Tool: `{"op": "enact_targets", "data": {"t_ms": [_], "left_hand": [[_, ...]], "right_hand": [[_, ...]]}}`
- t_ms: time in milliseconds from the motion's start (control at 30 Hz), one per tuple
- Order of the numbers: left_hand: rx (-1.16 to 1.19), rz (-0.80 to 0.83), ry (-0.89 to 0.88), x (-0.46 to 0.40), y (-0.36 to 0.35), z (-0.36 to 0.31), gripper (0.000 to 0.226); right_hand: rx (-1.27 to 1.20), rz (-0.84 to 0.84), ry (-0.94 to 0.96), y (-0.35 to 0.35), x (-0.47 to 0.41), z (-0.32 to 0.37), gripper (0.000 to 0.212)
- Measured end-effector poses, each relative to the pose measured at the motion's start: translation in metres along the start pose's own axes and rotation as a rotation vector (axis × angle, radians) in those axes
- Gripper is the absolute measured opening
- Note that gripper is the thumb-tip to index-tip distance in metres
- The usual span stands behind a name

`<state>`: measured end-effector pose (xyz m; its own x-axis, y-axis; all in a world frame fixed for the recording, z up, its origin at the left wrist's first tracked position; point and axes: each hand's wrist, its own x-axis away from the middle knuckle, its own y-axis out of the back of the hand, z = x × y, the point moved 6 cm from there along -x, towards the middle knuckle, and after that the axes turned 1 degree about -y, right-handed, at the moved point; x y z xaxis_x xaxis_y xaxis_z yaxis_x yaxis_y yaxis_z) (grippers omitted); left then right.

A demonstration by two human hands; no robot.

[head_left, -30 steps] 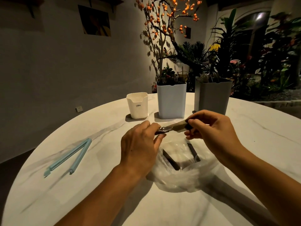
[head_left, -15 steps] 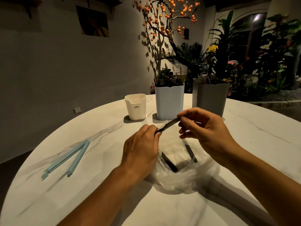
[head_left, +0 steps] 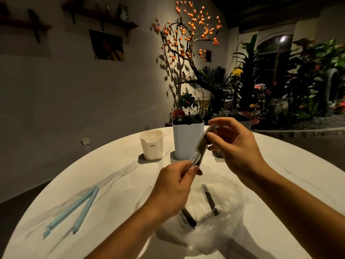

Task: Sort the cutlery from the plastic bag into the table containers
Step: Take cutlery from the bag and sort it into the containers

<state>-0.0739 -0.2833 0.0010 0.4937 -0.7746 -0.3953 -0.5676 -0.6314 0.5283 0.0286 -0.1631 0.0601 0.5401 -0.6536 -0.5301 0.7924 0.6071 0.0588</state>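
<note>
Holding a piece of cutlery [head_left: 200,146] tilted between both hands, you have it raised above the plastic bag [head_left: 214,227]. Your left hand [head_left: 173,186] pinches its lower end with curled fingers; your right hand [head_left: 235,144] grips the upper end, fingers curled round it. Which kind of cutlery it is cannot be told through the blur. In the bag two more dark-handled pieces [head_left: 211,203] lie apart from each other. Behind the bag stand a small white cup [head_left: 152,144], a taller pale blue container [head_left: 186,141] just right of it, and a grey container [head_left: 246,124] mostly hidden by your right hand. Left of the bag, well apart, a light blue clip [head_left: 74,212] lies open on the table [head_left: 112,174].
</note>
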Motion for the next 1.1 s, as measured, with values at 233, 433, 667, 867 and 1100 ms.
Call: {"op": "enact_targets", "data": {"t_ms": [233, 433, 667, 867, 1100], "left_hand": [[0.242, 0.114, 0.142, -0.03, -0.015, -0.017, 0.022], [0.26, 0.153, 0.137, -0.056, -0.026, -0.034, 0.02], [0.462, 0.055, 0.316, -0.095, -0.033, -0.025, 0.053], [0.351, -0.009, 0.271, -0.126, -0.041, -0.009, 0.026], [0.427, -0.051, 0.307, -0.148, -0.051, 0.01, 0.016]], "right_hand": [[0.098, 0.06, 0.067, 0.016, -0.023, 0.025, 0.027], [0.184, 0.054, 0.11, 0.032, -0.044, 0.034, 0.033], [0.339, -0.218, 0.216, 0.083, -0.094, 0.042, 0.029], [0.559, -0.521, 0.407, 0.119, -0.131, 0.052, 0.027], [0.656, -0.475, 0.418, 0.111, -0.177, 0.011, 0.032]]}}
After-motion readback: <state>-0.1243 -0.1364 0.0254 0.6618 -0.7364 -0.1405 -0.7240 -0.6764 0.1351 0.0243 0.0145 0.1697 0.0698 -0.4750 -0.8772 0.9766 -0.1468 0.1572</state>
